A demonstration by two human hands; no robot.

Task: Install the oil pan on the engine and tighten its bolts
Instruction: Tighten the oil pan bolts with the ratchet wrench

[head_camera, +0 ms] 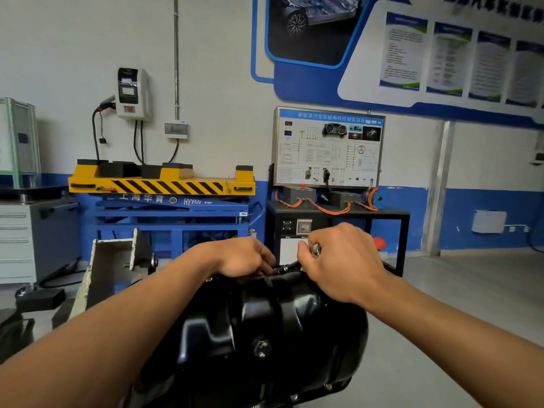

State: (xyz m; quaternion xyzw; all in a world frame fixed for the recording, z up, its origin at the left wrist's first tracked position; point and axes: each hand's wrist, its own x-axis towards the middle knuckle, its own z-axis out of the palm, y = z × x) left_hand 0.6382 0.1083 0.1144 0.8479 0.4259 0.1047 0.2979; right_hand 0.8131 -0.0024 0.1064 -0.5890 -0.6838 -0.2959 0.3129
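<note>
Head-worn view, forward and downward

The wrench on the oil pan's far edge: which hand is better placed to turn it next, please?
Probably the right hand: it grips the wrench handle; the left hand only steadies its socket end.

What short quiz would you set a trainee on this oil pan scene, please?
1. True or false: the left hand and the right hand are both at the far edge of the black oil pan.
2. What does the right hand hold? A) a metal tool B) a rag C) nothing
3. Fill in: the lift table by the wall has a yellow top with black ___.

Key: 1 true; 2 A; 3 stripes.
</note>
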